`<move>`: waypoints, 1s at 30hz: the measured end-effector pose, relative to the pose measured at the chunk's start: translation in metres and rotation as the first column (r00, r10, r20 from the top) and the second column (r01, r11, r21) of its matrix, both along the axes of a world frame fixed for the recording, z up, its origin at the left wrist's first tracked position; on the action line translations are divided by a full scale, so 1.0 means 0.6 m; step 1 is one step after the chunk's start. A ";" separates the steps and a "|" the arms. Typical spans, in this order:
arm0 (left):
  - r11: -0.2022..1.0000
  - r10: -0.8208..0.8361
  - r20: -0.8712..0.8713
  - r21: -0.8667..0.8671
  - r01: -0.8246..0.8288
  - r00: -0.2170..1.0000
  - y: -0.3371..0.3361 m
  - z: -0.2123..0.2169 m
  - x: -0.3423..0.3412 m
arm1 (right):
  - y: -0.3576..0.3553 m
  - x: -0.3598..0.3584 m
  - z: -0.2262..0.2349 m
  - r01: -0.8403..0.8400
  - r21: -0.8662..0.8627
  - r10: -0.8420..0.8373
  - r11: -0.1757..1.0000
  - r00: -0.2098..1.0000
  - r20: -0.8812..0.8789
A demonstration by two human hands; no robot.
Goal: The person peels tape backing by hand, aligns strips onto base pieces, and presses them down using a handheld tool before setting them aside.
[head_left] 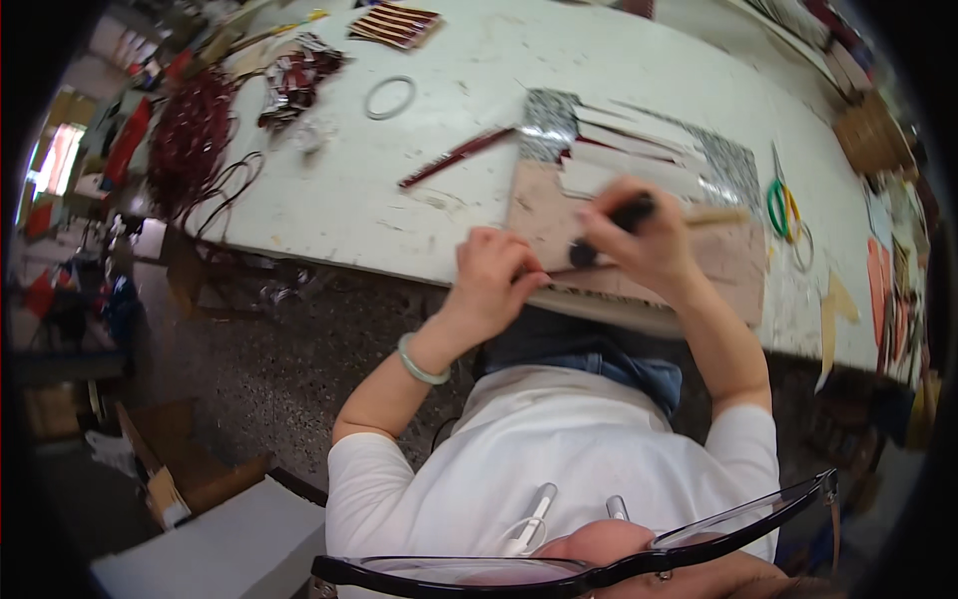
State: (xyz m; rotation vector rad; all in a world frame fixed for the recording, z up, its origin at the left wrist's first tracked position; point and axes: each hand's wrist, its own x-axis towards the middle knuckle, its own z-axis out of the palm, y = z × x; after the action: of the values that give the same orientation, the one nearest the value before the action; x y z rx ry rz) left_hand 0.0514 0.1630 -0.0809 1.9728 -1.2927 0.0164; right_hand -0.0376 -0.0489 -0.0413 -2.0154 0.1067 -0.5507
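I have the left hand [494, 265] at the board's near edge, fingers curled and thumb almost meeting them at the left end of a thin dark strip [561, 271]; whether they pinch it or only press it, I cannot tell. The right hand [659, 250] is closed around a dark tool [636, 210], blurred in my feed, over the pinkish board [534, 190] on the table [464, 60]. The relation I am watching is between these two: the strip lies just right of the left fingertips and to the lower left of the right hand, with the left hand the nearer. Its long axis runs roughly left to right along the near edge, its free end pointing right, beneath the tool. The tool slants from upper right to lower left, its black rounded end pointing down toward the strip; I cannot tell whether it touches. A pale wooden stick [720, 216] points right from beside the right hand, perhaps the tool's handle, though the blur hides any join. Beyond, dark red strips [629, 142] lie on the board's far part, and scissors [783, 208] rest off its right side.
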 end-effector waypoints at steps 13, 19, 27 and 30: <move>0.708 0.698 0.170 -0.013 -0.707 0.696 0.132 0.013 0.440 | -0.167 -0.211 -0.034 0.549 0.227 -0.552 0.804 0.832 -0.059; 0.512 0.372 0.397 0.666 -0.542 0.839 0.207 0.061 0.624 | -0.175 -0.216 -0.041 0.597 0.249 -0.610 0.763 0.792 -0.030; 0.326 0.566 0.289 0.782 -0.532 0.772 0.141 0.085 0.604 | -0.147 -0.203 -0.024 0.653 0.263 -0.660 0.710 0.748 -0.073; 0.309 0.571 0.287 0.793 -0.526 0.769 0.133 0.096 0.591 | -0.145 -0.204 -0.020 0.653 0.289 -0.666 0.700 0.743 -0.066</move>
State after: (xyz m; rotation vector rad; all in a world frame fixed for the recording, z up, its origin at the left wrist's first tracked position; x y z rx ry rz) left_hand 0.4061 0.2429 -0.0232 3.1875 -0.4600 -0.4129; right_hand -0.1599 -0.1358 -0.0533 -1.6250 0.8733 -0.9677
